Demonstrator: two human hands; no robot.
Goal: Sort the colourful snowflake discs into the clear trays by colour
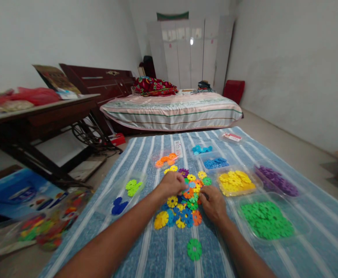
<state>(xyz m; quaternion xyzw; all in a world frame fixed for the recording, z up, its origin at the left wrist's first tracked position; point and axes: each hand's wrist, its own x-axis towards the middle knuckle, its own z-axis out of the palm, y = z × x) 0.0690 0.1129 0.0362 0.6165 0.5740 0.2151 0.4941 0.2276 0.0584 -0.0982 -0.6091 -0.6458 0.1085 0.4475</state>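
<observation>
A pile of flat, flower-shaped plastic discs in yellow, blue, orange, green and purple lies on a blue striped cloth. My left hand rests on the pile's upper left, fingers curled down onto the discs. My right hand sits at the pile's right side, fingers curled against the discs. What either hand pinches is hidden by the fingers. A single green disc lies apart, nearer to me.
Clear trays ring the pile: yellow discs, green, purple, blue, orange, plus a left tray with green and dark blue. A bed stands behind, a dark table at left.
</observation>
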